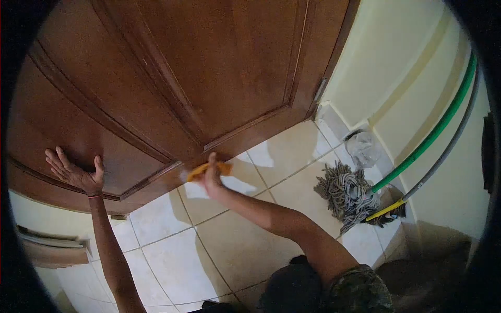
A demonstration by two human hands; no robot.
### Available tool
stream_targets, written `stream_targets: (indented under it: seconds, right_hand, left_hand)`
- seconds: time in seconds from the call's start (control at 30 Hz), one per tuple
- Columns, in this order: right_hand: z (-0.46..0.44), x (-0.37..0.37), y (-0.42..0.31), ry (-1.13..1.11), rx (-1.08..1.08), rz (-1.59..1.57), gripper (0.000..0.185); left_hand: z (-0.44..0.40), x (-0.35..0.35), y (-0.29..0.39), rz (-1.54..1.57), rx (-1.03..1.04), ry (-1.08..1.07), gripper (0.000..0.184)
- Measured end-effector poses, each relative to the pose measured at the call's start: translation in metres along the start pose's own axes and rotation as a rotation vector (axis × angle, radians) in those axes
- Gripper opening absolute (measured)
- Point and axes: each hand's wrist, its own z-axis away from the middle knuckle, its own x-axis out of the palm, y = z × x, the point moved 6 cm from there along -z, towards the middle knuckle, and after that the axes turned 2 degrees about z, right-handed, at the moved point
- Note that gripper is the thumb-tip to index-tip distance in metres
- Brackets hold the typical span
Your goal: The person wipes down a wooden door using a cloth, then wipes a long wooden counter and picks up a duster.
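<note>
A brown wooden door [235,57] with raised panels fills the upper left. My left hand [77,172] lies flat against its lower left part, fingers spread, a thin red band at the wrist. Near the door's bottom edge, my right hand [211,177] is closed around an orange cloth [224,168], which touches or nearly touches the wood. Part of the cloth is blurred and covered by the fingers.
On the tiled floor [235,235] at the right rests a grey string mop [344,193] with a green handle [433,133]. Beside it stand a broom [386,209] with a grey and yellow handle and a clear plastic bag [362,149], near the pale wall [386,57].
</note>
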Motion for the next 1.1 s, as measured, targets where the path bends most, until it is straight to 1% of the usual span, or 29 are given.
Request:
stream_targets:
  seconds: [0.03, 0.07, 0.13, 0.17, 0.23, 0.27, 0.3, 0.33, 0.4, 0.47, 0.5, 0.57, 0.63, 0.7, 0.77, 0.8, 0.83, 0.9, 0.97, 1.0, 1.03, 1.1]
  right_hand:
    - [0.046, 0.029, -0.014, -0.001, 0.086, -0.079, 0.102]
    - [0.042, 0.031, -0.018, -0.006, 0.085, -0.075, 0.102]
    - [0.017, 0.027, -0.027, -0.098, 0.014, -0.148, 0.097]
    - [-0.053, -0.014, -0.015, -0.017, -0.052, 0.099, 0.097]
    - [-0.005, -0.018, -0.095, -0.019, -0.408, -0.171, 0.095]
    - [0.003, -0.034, -0.125, 0.052, -0.502, -0.125, 0.093]
    - [-0.011, -0.053, -0.145, -0.014, -0.494, -0.133, 0.09]
    - [-0.001, -0.059, -0.174, 0.093, -0.744, -0.139, 0.087]
    - [0.007, -0.067, -0.21, -0.019, -0.683, -0.162, 0.085]
    - [0.014, -0.071, -0.241, 0.096, -0.946, -0.138, 0.083]
    - [0.013, -0.061, -0.238, 0.068, -0.94, -0.134, 0.083]
    - [0.025, -0.057, -0.227, 0.196, -1.009, 0.018, 0.071]
    - [0.044, -0.028, -0.194, 0.287, -0.912, 0.303, 0.07]
    - [0.048, -0.009, -0.153, 0.276, -0.761, 0.483, 0.075]
    - [0.023, -0.005, -0.104, 0.241, -0.858, 0.734, 0.068]
    - [0.039, 0.008, -0.085, 0.302, -0.95, 0.756, 0.052]
    - [0.036, 0.013, -0.063, 0.138, -0.907, 0.819, 0.045]
    - [0.062, 0.026, -0.032, -0.118, -0.642, 0.72, 0.039]
    - [0.077, 0.023, 0.005, -0.345, -0.76, 0.886, 0.032]
    - [0.092, 0.02, 0.018, -0.444, -0.65, 0.902, 0.042]
    - [0.105, 0.009, 0.033, -0.641, -0.457, 0.713, 0.061]
    - [0.105, -0.026, 0.046, -0.631, -0.555, 0.989, 0.068]
  left_hand:
    - [-0.001, 0.0, 0.001, 0.004, -0.002, -0.005, 0.095]
    - [-0.001, -0.001, 0.001, 0.005, -0.006, -0.01, 0.095]
    - [-0.001, -0.002, 0.001, 0.006, -0.004, -0.014, 0.095]
    - [-0.001, -0.002, 0.0, 0.011, 0.001, -0.015, 0.095]
    - [-0.001, -0.001, -0.001, 0.023, -0.005, -0.015, 0.096]
    - [0.0, -0.002, -0.002, 0.044, -0.01, -0.01, 0.096]
    - [0.0, -0.002, -0.002, 0.027, 0.001, -0.012, 0.097]
    - [-0.001, -0.002, -0.002, 0.004, -0.004, -0.009, 0.097]
    - [0.001, -0.003, -0.004, 0.014, -0.021, -0.015, 0.097]
    - [0.001, -0.005, -0.006, -0.009, -0.035, -0.02, 0.098]
    - [0.001, -0.005, -0.006, 0.007, -0.049, -0.031, 0.098]
    - [0.003, -0.006, -0.008, -0.001, -0.058, -0.028, 0.099]
    - [0.005, -0.004, -0.01, 0.002, -0.062, -0.039, 0.098]
    - [0.005, -0.003, -0.01, 0.002, -0.071, -0.034, 0.097]
    - [0.003, -0.002, -0.009, -0.005, -0.069, -0.033, 0.097]
    - [0.002, -0.001, -0.008, 0.017, -0.079, -0.02, 0.095]
    - [0.001, -0.001, -0.009, 0.035, -0.09, -0.005, 0.094]
    - [0.004, -0.002, -0.011, 0.027, -0.092, -0.012, 0.094]
    - [0.002, -0.005, -0.012, 0.034, -0.087, -0.034, 0.092]
    - [0.002, -0.008, -0.013, 0.04, -0.099, -0.022, 0.092]
    - [0.001, -0.01, -0.013, 0.04, -0.083, -0.038, 0.091]
    - [-0.003, -0.013, -0.01, 0.067, -0.081, -0.034, 0.089]
